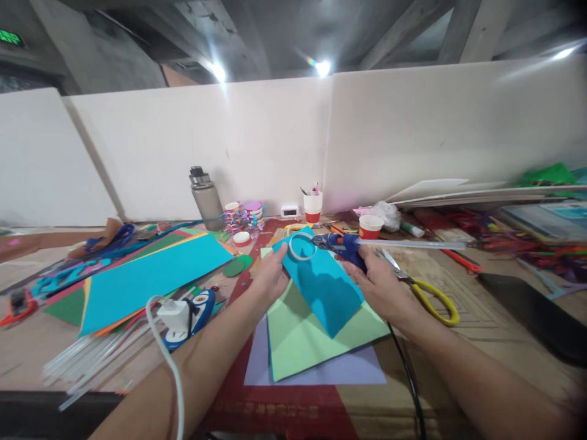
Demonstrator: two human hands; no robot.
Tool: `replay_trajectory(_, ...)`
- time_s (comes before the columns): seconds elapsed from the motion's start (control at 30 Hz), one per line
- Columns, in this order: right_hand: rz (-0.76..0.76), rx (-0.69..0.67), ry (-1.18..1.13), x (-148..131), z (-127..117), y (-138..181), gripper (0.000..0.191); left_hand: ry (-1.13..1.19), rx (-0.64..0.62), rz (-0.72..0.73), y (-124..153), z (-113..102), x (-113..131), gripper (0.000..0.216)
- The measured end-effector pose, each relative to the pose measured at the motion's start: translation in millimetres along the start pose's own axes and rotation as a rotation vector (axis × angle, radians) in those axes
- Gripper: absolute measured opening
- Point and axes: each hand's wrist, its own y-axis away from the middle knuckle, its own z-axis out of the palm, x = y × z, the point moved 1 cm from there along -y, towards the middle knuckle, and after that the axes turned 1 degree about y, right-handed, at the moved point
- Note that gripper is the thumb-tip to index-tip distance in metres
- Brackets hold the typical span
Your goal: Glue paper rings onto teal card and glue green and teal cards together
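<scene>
My left hand [273, 272] is closed at the edge of a piece of blue craft paper [325, 296], its thumb beside a thin white ring [290, 250]. The ring rests against the upper part of the paper; whether the fingers also pinch the ring, I cannot tell. In my right hand [378, 281] is a blue hot glue gun [342, 242], its nozzle pointing left at the ring's right side. A long clear glue stick [413, 244] sticks out of the gun's back. Light green sheets [316, 342] lie beneath the blue paper, over a lilac sheet [367, 366].
Yellow-handled scissors [433, 299] lie right of my right hand, near a black cord [408, 373]. At left are stacked coloured sheets [156, 281], a power strip [202, 315] and loose glue sticks [101, 360]. Paper cups [370, 227] and a bottle [206, 198] stand behind.
</scene>
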Motion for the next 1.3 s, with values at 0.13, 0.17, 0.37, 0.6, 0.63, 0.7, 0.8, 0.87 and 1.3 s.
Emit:
replay_trajectory(0.13,-0.037,0.023,0.042,0,4,1,0.035,-0.025,-0.069,-0.029,8,7,-4,0.017)
replay_trajectory(0.17,-0.049,0.032,0.055,0,5,1,0.036,-0.031,-0.091,-0.031,10,9,-5,0.018)
replay_trajectory(0.37,-0.074,0.061,0.176,-1,5,0,0.038,-0.042,-0.116,-0.037,17,13,-8,0.015)
replay_trajectory(0.6,-0.074,0.049,0.299,-2,1,-1,0.037,-0.001,-0.120,0.054,10,7,-4,0.019)
replay_trajectory(0.63,-0.074,0.040,0.298,-4,1,-1,0.036,-0.005,-0.118,0.075,9,6,-3,0.021)
replay_trajectory(0.7,-0.072,0.016,0.285,-6,0,0,0.034,-0.023,-0.118,0.115,8,4,-2,0.024)
replay_trajectory(0.8,-0.020,-0.040,0.212,-9,-2,0,0.030,-0.043,-0.126,0.141,8,3,0,0.026)
replay_trajectory(0.87,0.032,-0.059,0.112,-8,-4,0,0.030,-0.042,-0.126,0.141,7,3,0,0.026)
replay_trajectory(1.3,0.359,0.074,-0.973,-5,1,-6,0.028,-0.047,-0.023,-0.241,-12,-15,-6,0.031)
